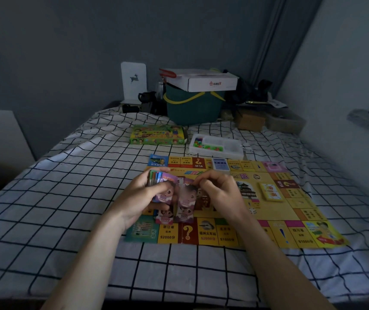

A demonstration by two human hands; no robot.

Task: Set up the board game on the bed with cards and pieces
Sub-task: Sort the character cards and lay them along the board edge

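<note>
The game board [268,211] is laid on the bed [67,198]. Behind it, the game box [156,135] is placed left of the pieces tray [218,146]. A card deck [271,191] is set on the board's right half.

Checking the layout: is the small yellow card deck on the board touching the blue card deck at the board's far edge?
Apart. The head view shows the small yellow card deck and the blue card deck separated by a stretch of bare yellow game board.

Hands [179,193] hide part of the game board [268,211].
</note>
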